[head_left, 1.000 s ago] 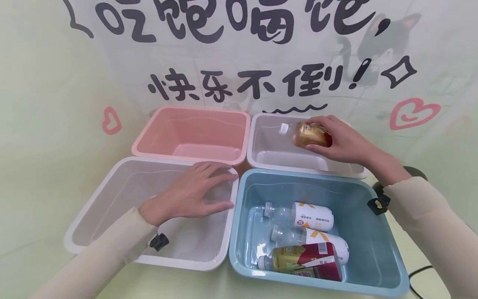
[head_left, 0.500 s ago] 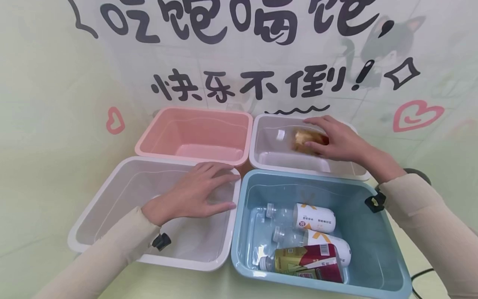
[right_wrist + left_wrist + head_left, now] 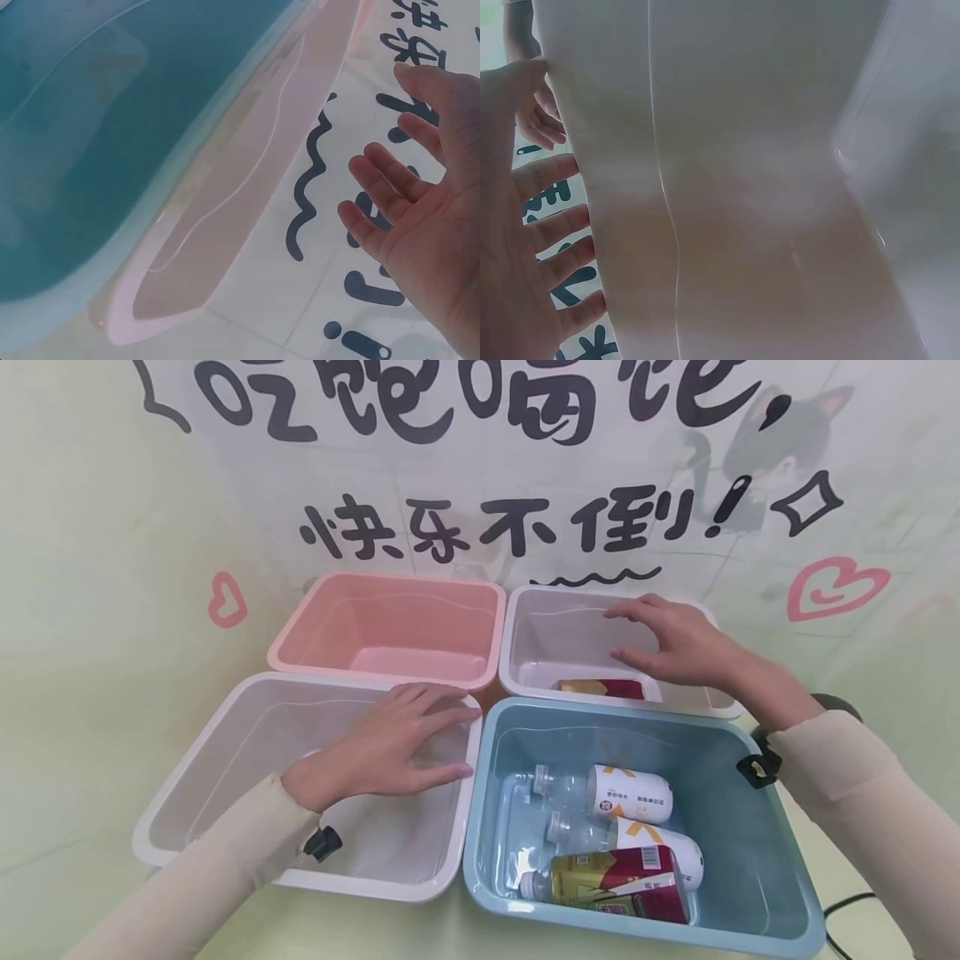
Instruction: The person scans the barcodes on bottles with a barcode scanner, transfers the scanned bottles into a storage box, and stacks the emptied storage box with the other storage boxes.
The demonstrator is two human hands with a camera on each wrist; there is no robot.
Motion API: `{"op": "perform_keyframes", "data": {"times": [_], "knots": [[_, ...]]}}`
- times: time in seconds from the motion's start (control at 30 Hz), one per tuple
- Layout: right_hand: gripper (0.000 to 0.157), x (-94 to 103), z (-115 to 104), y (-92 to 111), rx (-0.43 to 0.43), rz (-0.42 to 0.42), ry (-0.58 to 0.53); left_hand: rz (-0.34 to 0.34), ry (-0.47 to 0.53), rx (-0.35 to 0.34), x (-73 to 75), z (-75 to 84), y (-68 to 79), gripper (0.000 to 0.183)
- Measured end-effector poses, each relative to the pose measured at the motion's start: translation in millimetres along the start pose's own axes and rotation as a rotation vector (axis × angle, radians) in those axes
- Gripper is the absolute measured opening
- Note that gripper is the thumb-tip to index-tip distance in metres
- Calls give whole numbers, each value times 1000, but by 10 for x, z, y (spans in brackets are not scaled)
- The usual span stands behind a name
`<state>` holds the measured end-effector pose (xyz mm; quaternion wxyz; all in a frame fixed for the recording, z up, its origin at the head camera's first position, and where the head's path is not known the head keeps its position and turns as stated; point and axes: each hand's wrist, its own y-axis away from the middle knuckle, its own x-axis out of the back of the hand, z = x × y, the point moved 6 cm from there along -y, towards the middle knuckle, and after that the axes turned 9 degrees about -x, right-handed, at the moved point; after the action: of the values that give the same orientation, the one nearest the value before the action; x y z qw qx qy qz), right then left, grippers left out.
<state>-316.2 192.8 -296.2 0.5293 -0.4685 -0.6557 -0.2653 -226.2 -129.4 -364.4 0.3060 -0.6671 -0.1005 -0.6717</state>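
My right hand (image 3: 678, 642) hovers with spread, loosely bent fingers over the back-right pale grey bin (image 3: 555, 631), holding nothing. Below it on that bin's floor lies a drink bottle (image 3: 603, 688) with a gold and dark red label, partly hidden by the front rim. My left hand (image 3: 390, 743) has its fingers extended over the right side of the front-left pale grey bin (image 3: 285, 735), fingertips right at the rim. In the left wrist view those fingers (image 3: 566, 262) line up along the bin's edge.
A blue bin (image 3: 738, 860) at front right contains two clear bottles with white labels (image 3: 633, 795) and one gold and red bottle (image 3: 618, 885). Behind the front-left bin stands a pink bin (image 3: 330, 627). Lettered wall sheeting (image 3: 450, 460) rises behind; a black cable (image 3: 843, 902) runs at right.
My right hand has let go of the gold and red bottle, which has dropped from the hand to the floor of the back-right bin. The left hand has stayed in place.
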Motion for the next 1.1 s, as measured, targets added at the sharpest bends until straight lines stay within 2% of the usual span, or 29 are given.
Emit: {"op": "perform_keyframes", "data": {"times": [0.2,0.57,0.83,1.1], "knots": [[48,-1,-92,46,55,21,19,8,-8,-14,4,-4,-2,67],[53,-41,-221,184,63,-10,-2,8,-1,-12,4,-2,-9,66],[54,-75,-364,337,188,87,-2,-1,4,-3,-2,-4,-10,66],[58,-138,-458,500,178,116,-21,6,3,-6,2,-2,-10,67]]}}
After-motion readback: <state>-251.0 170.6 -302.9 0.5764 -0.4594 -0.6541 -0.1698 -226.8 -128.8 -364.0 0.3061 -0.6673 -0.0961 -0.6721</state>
